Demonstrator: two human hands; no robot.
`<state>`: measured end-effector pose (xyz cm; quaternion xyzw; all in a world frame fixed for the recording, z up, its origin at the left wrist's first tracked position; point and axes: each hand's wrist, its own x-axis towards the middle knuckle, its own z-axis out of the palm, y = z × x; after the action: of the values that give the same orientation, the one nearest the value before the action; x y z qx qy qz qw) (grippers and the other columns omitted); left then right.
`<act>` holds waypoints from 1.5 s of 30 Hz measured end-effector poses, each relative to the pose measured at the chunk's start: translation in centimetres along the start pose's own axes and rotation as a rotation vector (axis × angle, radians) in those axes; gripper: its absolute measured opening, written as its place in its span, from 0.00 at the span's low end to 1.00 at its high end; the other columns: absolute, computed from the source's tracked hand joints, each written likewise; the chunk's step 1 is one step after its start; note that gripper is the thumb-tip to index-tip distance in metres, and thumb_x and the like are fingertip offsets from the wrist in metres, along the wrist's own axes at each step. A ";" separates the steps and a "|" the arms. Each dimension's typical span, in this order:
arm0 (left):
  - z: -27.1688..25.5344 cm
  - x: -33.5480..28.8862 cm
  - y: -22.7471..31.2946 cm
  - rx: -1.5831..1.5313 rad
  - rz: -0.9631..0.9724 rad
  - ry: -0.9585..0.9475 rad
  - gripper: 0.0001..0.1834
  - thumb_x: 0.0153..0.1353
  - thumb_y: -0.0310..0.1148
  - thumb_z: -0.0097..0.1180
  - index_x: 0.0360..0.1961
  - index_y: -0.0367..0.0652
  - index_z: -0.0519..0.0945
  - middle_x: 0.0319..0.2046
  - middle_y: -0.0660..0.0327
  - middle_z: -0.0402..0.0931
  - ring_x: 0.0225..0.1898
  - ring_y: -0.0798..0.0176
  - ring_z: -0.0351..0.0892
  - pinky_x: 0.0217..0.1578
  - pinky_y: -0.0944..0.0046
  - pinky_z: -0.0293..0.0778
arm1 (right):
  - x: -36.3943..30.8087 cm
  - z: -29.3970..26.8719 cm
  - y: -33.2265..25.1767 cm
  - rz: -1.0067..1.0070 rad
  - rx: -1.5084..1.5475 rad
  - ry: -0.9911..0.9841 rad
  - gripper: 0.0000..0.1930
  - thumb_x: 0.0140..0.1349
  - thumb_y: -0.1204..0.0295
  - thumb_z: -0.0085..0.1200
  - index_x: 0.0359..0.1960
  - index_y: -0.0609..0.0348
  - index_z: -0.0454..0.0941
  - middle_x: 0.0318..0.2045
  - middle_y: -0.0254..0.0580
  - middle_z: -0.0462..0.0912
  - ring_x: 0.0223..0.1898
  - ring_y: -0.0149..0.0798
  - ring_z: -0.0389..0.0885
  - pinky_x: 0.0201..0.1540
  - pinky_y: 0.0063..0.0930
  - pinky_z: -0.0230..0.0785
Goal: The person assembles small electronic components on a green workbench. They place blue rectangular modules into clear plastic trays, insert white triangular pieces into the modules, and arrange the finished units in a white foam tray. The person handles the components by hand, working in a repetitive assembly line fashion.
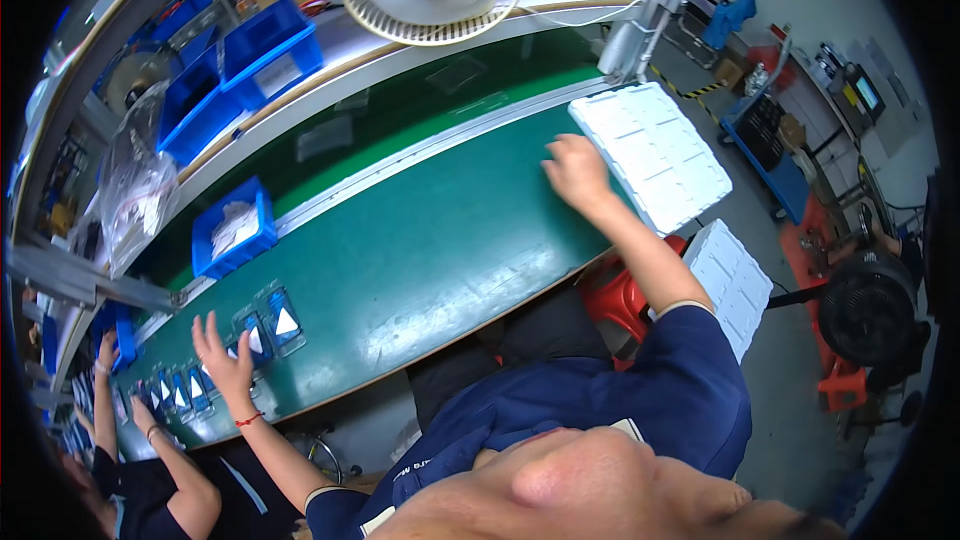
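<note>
While left fingers point(213, 334) spread wide by triangle-marked packs point(286, 321), right fingers point(571, 145) curl beside tray point(655, 155), hold unclear.

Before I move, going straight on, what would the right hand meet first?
The right hand would likely meet the metal strip along the back of the green table; depth is unclear.

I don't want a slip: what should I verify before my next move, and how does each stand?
1. Left hand open: ok, fingers spread near the blister packages.
2. Right hand touching the white tray: cannot tell, it is close by the tray's edge.
3. White tray fully supported: cannot tell, it hides the table's end.
4. Blue bin upright: ok, white pieces inside.
5. Co-worker's hands apart from yours: ok, farther left.
</note>
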<state>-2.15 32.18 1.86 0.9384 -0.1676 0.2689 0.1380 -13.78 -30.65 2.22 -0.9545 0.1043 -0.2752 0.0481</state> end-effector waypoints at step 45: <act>12.7 4.4 30.0 -0.683 0.722 -0.422 0.17 0.54 0.32 0.62 0.46 0.41 0.80 0.53 0.49 0.73 0.58 0.43 0.70 0.61 0.46 0.63 | -29.1 0.7 21.9 1.222 -0.529 0.023 0.15 0.51 0.62 0.56 0.25 0.65 0.83 0.31 0.58 0.83 0.34 0.56 0.82 0.40 0.46 0.75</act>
<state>-4.50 -0.51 -1.02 0.7565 -0.5815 0.0350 0.2972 -41.26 -45.32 -16.67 -0.7002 0.6912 -0.1737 -0.0414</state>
